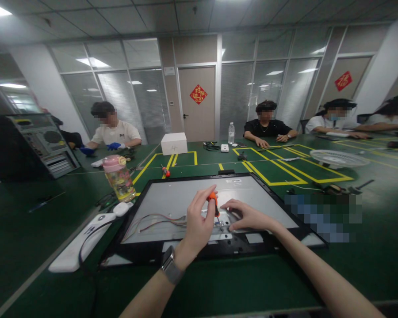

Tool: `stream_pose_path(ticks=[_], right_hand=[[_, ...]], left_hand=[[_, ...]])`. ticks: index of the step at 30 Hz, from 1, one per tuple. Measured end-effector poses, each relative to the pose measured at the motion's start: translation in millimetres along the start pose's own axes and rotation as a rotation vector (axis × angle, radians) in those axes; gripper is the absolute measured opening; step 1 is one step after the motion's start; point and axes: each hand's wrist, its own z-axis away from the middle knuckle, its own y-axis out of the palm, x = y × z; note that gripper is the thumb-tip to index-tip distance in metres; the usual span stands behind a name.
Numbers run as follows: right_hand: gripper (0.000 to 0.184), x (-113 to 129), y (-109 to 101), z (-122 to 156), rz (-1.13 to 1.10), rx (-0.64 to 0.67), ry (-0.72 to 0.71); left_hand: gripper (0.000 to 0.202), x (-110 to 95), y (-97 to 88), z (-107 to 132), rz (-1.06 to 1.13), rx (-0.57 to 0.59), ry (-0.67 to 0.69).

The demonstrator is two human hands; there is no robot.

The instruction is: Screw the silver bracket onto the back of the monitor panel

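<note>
My left hand [199,223], with a watch [171,265] on its wrist, is wrapped around an orange and black screwdriver [212,197]. The screwdriver points down, its tip at a small metal bracket [224,216] low in the middle of a flat display panel [175,194]. That panel lies with its grey metal back up, in a black frame. Just right of the bracket, my right hand [248,217] rests with thumb and forefinger apart at its edge; whether it presses on the bracket I cannot tell. Thin coloured wires [152,217] run left across the panel from beneath my left hand.
Left of the panel are a white power strip [82,243], a pink-lidded bottle [119,179] and a computer case [40,143]. Beyond lie a red screwdriver [166,171] and a white box [174,144]. Several people sit across the table; one wears blue gloves [114,145].
</note>
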Motion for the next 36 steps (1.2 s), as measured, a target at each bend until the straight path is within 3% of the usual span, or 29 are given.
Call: stream_pose_path(ticks=[6,11,17,23,29,36], right_hand=[[0.070,-0.2,-0.2,0.2,-0.005,0.010,-0.012],[0.070,-0.8,-0.1,0.0,0.001,0.007,0.001],[0.071,-0.2,-0.5,-0.1,-0.003,0.019,-0.004],[0.070,-0.2,-1.1,0.8,0.005,0.011,0.002],[0.071,-1.4,-0.6,0.5,0.005,0.007,0.003],[0.071,-2.7,-0.1,0.4,-0.006,0.007,0.013]], left_hand=[[0.018,-2.7,1.8,0.8,-0.037,-0.045,0.055],[0.032,-3.4,-0.8,0.8,0.018,0.032,0.024],[0.020,-1.9,0.7,0.8,-0.042,-0.050,0.050],[0.028,-4.4,-3.0,-1.1,0.020,0.017,-0.012],[0.034,-2.1,-4.6,-1.4,0.029,0.069,0.047],[0.021,-1.8,-2.7,-3.1,-0.116,-0.021,0.024]])
